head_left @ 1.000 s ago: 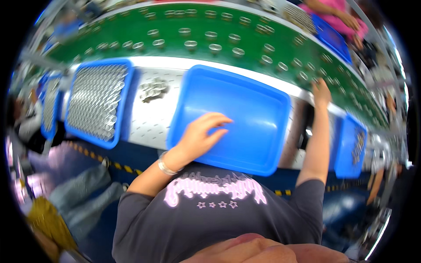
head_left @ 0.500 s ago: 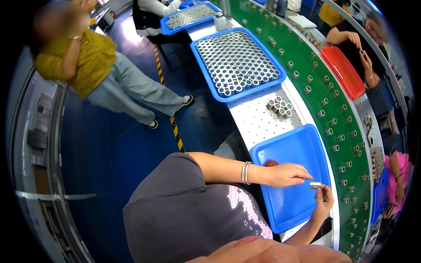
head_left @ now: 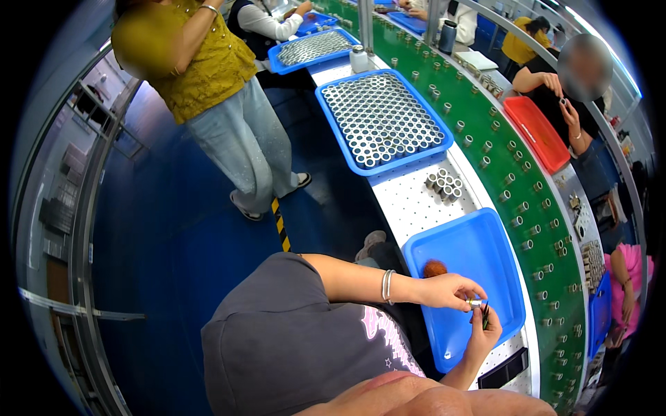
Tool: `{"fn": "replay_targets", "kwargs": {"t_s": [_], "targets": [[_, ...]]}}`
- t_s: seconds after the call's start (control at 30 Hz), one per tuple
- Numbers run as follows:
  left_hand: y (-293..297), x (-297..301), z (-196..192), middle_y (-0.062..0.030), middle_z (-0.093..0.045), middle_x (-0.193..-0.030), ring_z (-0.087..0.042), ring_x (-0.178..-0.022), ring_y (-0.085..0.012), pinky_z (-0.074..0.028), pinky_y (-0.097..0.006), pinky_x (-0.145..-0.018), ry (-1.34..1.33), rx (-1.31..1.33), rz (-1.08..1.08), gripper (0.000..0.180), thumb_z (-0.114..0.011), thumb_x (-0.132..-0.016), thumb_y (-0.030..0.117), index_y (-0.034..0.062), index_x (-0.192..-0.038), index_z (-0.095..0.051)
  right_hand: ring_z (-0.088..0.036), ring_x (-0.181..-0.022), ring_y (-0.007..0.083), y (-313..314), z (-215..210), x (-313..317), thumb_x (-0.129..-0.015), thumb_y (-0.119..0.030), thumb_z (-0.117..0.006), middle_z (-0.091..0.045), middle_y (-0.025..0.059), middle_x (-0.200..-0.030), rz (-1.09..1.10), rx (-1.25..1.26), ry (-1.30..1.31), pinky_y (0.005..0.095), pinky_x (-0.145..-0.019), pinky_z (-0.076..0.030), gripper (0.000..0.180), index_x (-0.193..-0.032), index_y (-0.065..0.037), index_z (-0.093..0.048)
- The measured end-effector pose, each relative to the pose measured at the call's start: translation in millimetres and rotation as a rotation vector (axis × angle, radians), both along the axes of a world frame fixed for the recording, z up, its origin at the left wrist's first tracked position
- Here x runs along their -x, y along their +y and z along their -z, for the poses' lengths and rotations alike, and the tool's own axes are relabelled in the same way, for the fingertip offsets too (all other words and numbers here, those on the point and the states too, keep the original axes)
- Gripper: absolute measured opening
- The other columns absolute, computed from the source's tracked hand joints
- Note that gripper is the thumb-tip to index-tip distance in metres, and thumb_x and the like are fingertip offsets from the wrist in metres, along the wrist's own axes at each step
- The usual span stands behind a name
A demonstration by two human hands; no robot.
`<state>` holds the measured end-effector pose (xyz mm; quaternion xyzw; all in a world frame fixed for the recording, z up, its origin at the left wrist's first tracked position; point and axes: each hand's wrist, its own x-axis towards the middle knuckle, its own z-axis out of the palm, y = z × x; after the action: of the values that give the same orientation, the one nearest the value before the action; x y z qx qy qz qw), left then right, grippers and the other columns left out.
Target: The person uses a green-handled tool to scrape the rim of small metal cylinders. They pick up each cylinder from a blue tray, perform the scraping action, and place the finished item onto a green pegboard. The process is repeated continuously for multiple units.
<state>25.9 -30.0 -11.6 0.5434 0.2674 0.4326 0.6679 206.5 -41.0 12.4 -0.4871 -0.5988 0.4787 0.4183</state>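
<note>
In the head view, my left hand (head_left: pixel 447 290) now has its fingertips closed on the small metal tube (head_left: pixel 474 303), where half a second ago it hovered just beside it; my right hand (head_left: pixel 483 336) pinches the tube too, fingers bent. We meet above the blue tray (head_left: pixel 479 243). The tube's long axis runs roughly left to right across my view. My fingers hide parts of it, so I can't tell which way any opening faces. A thin dark thing (head_left: pixel 486 315) at my right fingers is too small to make out.
</note>
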Motion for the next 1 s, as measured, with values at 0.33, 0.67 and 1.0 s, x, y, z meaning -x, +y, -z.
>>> {"fn": "replay_targets", "kwargs": {"t_s": [0.33,0.67,1.0], "targets": [[14.5,9.9,-3.8,-0.0069,-0.06,-0.098,-0.06,-0.086,-0.0125,-0.048,-0.024,-0.074,-0.144,0.407,0.23,0.035,-0.057,-0.089,0.021,0.0017,-0.118,-0.052,-0.045,-0.061,0.0052,-7.4,0.6,9.5,-0.084,0.001,-0.057,-0.055,0.001,-0.072,0.158,-0.087,0.006,0.0174,-0.054,-0.034,0.011,-0.094,0.005,-0.061],[15.7,19.7,-17.8,-0.0085,-0.058,-0.109,-0.058,-0.096,-0.0127,-0.047,-0.026,-0.084,-0.077,0.247,0.054,0.041,-0.061,-0.083,0.004,-0.0001,-0.122,-0.049,-0.05,-0.065,0.0061,-1.2,-5.1,19.8,-0.083,-0.003,-0.063,-0.057,0.0009,-0.076,0.237,-0.001,0.086,0.0188,-0.056,-0.038,0.014,-0.095,0.004,-0.062],[13.0,5.8,-26.8,-0.0118,-0.057,-0.11,-0.059,-0.098,-0.0169,-0.048,-0.027,-0.085,-0.046,0.29,0.133,0.051,-0.06,-0.084,0.004,0.0018,-0.131,-0.041,-0.057,-0.075,0.0069,-14.7,-22.0,4.6,-0.082,-0.002,-0.062,-0.065,0.0043,-0.085,0.27,-0.081,0.002,0.02,-0.063,-0.045,0.014,-0.096,0.0,-0.064]]}}
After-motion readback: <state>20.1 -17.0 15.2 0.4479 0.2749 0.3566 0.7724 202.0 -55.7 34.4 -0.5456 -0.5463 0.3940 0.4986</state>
